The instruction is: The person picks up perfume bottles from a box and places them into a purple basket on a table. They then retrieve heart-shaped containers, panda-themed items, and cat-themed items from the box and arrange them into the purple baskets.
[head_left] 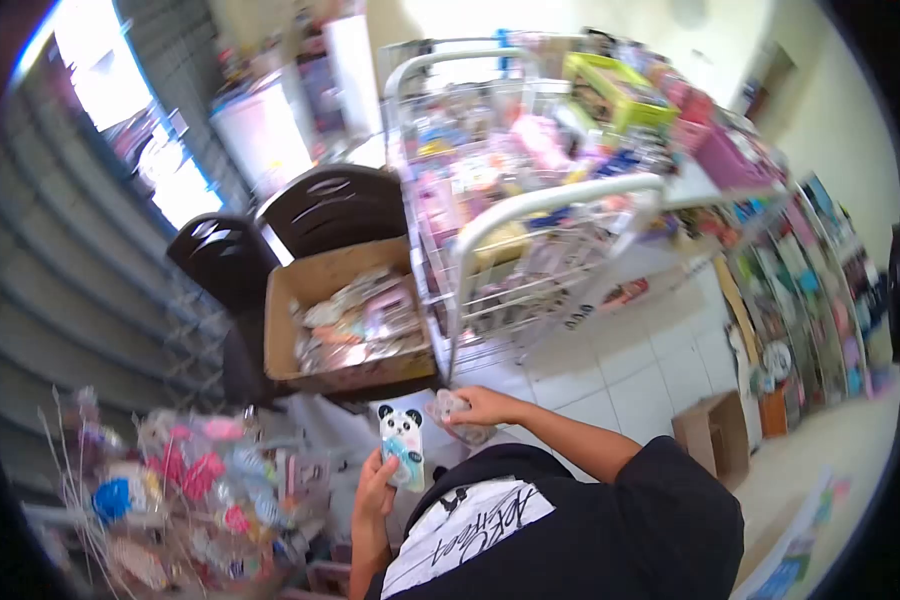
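Left hand (372, 490): fingers (390, 467) closed on panda card (402, 442), gripping its lower part. Thumb lies across the front, other fingers mostly hidden, so can't tell their exact spread. Card is roughly upright, printed side in view: panda head on top, blue-green item on the front, pale green lower down.

Right hand (485, 406): fingers (457, 416) closed on clear packet (448, 404), pinching it at the near side. Packet contents blurred, can't tell what they are or whether it's 1 packet or more. Hands are apart, packet just beside the card, both in front of the black shirt (610, 530) with white print.

Around them: open carton (370, 376) just beyond the hands, loaded with clear-wrapped packs (355, 325). 2 brown chairs (335, 212) behind and beside it. White wire rack (560, 195) to the right of the carton, full of mixed packaged goods; green basket (625, 95) at its far end. Purple bin (732, 160) near the basket, on the white worktop (692, 187).

Bagged goods (205, 485) at lower left, pink, blue and clear, next to the grey shutter (60, 270). Right side: small carton (705, 440) on the tile floor (620, 365), near the stocked shelf (810, 300).
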{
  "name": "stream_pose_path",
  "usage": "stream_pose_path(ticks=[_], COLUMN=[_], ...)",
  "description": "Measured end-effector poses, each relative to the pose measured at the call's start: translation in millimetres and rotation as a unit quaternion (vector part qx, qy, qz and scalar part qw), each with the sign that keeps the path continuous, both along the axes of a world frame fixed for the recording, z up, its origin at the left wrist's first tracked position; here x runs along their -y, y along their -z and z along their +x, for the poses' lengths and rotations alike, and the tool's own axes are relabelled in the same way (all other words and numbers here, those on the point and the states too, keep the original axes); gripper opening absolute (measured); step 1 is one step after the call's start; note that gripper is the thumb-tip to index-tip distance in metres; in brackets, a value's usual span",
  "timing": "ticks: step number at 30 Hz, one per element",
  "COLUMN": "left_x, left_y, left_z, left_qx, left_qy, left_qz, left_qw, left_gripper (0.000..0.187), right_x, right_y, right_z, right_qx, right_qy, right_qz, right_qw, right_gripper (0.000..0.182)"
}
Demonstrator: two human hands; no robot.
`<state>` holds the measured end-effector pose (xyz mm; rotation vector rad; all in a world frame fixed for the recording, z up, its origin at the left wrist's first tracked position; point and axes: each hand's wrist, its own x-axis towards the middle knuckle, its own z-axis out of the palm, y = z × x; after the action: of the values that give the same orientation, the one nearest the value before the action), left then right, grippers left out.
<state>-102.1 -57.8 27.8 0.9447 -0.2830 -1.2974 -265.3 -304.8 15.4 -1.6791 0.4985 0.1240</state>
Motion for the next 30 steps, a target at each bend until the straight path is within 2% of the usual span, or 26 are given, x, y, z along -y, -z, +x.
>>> stream_pose_path(ticks=[1, 4, 7, 9, 11, 12, 14, 15, 17, 18, 20, 21, 24, 28, 30], left_x=[8.3, 47.0, 98.4, 140.6, 190.1, 217.7, 267.5, 291.6, 339.8, 357.2, 394.6, 409.6, 450.0, 503.3, 534.6], left_y=[2.0, -4.4, -3.8, 0.7, 4.9, 7.0, 3.7, 4.8, 3.3, 1.5, -6.6, -8.7, -15.8, -19.9, -27.3], left_z=[-8.0, -35.0, -67.8, -98.5, -141.3, -167.3, -227.4, -257.5, -319.3, -348.6, -400.2, -421.9, -473.5, -514.1, -531.6], left_qx=[0.004, 0.027, 0.055, 0.075, 0.078, 0.084, 0.098, 0.100, 0.079, 0.077, 0.070, 0.066, 0.079, 0.116, 0.185], left_qy=[0.033, 0.125, 0.208, 0.284, 0.325, 0.368, 0.410, 0.412, 0.446, 0.450, 0.483, 0.490, 0.514, 0.530, 0.561], left_qz=[0.010, 0.034, 0.046, 0.050, 0.052, 0.053, 0.055, 0.050, 0.011, 0.008, -0.001, -0.002, -0.017, -0.026, -0.064], left_qw=[0.999, 0.991, 0.976, 0.955, 0.941, 0.925, 0.905, 0.904, 0.892, 0.890, 0.873, 0.869, 0.854, 0.839, 0.804], left_gripper=[0.048, 0.045, 0.044, 0.045, 0.045, 0.046, 0.043, 0.043, 0.041, 0.041, 0.042, 0.042, 0.045, 0.044, 0.044], right_x=[5.7, 22.3, 45.2, 64.5, 82.3, 90.6, 112.9, 124.4, 140.3, 145.2, 156.5, 160.3, 183.0, 230.8, 264.0], right_y=[2.1, 17.3, 9.6, 22.0, 20.6, 24.3, 33.3, 30.3, 17.0, 9.7, -14.5, -27.2, -53.9, -101.5, -108.4], right_z=[-21.3, -84.4, -154.6, -213.3, -280.1, -315.7, -383.3, -413.6, -472.1, -497.0, -541.0, -560.3, -604.1, -637.0, -654.6], right_qx=[0.003, 0.022, 0.015, 0.008, 0.016, 0.015, 0.051, 0.054, 0.078, 0.076, 0.073, 0.068, 0.130, 0.164, 0.188], right_qy=[0.034, 0.073, 0.124, 0.168, 0.277, 0.286, 0.433, 0.435, 0.573, 0.576, 0.644, 0.650, 0.709, 0.722, 0.692], right_qz=[-0.008, -0.135, -0.116, -0.148, -0.124, -0.127, -0.043, -0.048, -0.027, -0.031, -0.037, -0.039, -0.007, -0.026, -0.056], right_qw=[0.999, 0.988, 0.985, 0.974, 0.953, 0.950, 0.899, 0.897, 0.816, 0.813, 0.761, 0.756, 0.693, 0.672, 0.695], right_gripper=[0.045, 0.055, 0.049, 0.053, 0.052, 0.052, 0.044, 0.044, 0.035, 0.035, 0.031, 0.031, 0.024, 0.023, 0.015])
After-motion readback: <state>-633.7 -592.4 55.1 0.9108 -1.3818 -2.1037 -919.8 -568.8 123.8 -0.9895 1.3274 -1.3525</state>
